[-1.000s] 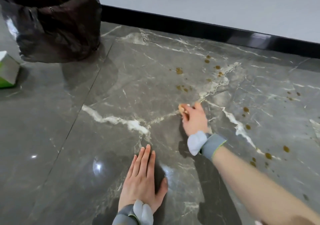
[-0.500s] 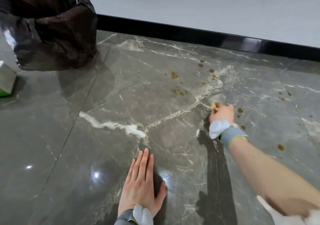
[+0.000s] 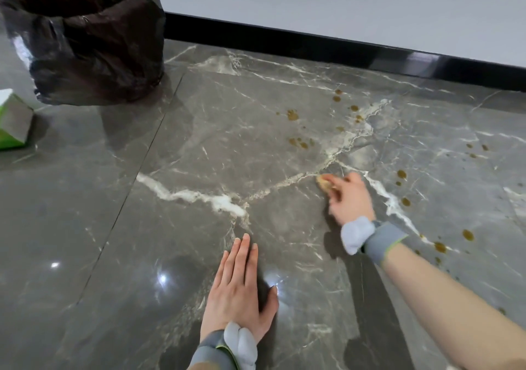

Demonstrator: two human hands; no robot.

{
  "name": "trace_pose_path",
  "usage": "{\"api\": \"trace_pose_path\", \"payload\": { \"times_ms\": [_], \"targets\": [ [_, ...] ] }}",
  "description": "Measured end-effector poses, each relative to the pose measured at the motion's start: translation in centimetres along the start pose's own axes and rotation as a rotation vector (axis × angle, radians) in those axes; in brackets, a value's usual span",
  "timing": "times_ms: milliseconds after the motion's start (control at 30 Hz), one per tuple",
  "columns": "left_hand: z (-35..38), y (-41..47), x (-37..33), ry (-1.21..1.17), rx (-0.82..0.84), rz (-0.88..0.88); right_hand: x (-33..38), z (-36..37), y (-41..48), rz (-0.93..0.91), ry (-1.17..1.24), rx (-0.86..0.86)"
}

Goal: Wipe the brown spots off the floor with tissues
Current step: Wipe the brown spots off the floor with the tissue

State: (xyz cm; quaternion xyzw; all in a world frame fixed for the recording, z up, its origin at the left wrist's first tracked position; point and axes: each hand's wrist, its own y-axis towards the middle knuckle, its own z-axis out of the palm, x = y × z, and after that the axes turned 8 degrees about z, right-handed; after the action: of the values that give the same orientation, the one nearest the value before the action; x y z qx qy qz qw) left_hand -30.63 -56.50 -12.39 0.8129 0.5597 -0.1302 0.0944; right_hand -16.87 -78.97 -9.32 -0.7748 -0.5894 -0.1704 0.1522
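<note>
Grey marble floor [image 3: 199, 141], brown spots [image 3: 292, 114], right hand [image 3: 351, 198] seemingly clutching tissue [image 3: 324, 183], left hand [image 3: 239, 292] flat

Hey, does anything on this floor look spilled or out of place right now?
Yes: brown spots spatter the grey marble floor, one cluster beyond the right hand, more trailing to its right. The right hand presses a brown-stained tissue to the floor; the left hand rests flat. Nothing else looks odd.
</note>
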Motion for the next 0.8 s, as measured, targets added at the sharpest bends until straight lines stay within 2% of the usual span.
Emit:
{"api": "trace_pose_path", "payload": {
  "times_ms": [33, 100, 200, 300, 400, 500, 600, 667, 800],
  "targets": [
    [0.1, 0.0, 0.0, 0.001, 0.008, -0.002, -1.1, -0.6, 0.2, 0.135, -0.047, -0.049],
    [0.1, -0.1, -0.1, 0.006, 0.018, 0.003, -1.0, -0.8, -1.1, 0.203, -0.188, -0.094],
    [0.1, -0.1, 0.0, 0.019, 0.031, 0.005, 1.8, 1.2, -5.9, -0.055, -0.169, -0.051],
    [0.0, -0.1, 0.1, 0.0, 0.031, 0.002, 3.5, 2.2, -10.8, -0.267, -0.076, 0.163],
    [-0.1, -0.1, -0.2, 0.002, 0.01, 0.014, 2.4, 0.5, -13.9, -0.345, -0.039, 0.343],
    [-0.1, -0.1, -1.0, 0.007, 0.019, 0.007, -1.5, -1.5, -14.7, -0.369, -0.066, 0.346],
    [-0.1, -0.1, -0.7, 0.016, 0.05, -0.02, -6.7, -3.6, -12.9, -0.272, -0.115, 0.23],
    [-0.3, -0.1, -0.3, 0.032, 0.068, -0.018, -10.9, -4.7, -11.1, -0.163, -0.183, 0.095],
    [-0.2, 0.0, -0.6, 0.063, 0.044, -0.009, -18.5, -8.4, -7.8, 0.329, -0.206, -0.176]
  ]
}}
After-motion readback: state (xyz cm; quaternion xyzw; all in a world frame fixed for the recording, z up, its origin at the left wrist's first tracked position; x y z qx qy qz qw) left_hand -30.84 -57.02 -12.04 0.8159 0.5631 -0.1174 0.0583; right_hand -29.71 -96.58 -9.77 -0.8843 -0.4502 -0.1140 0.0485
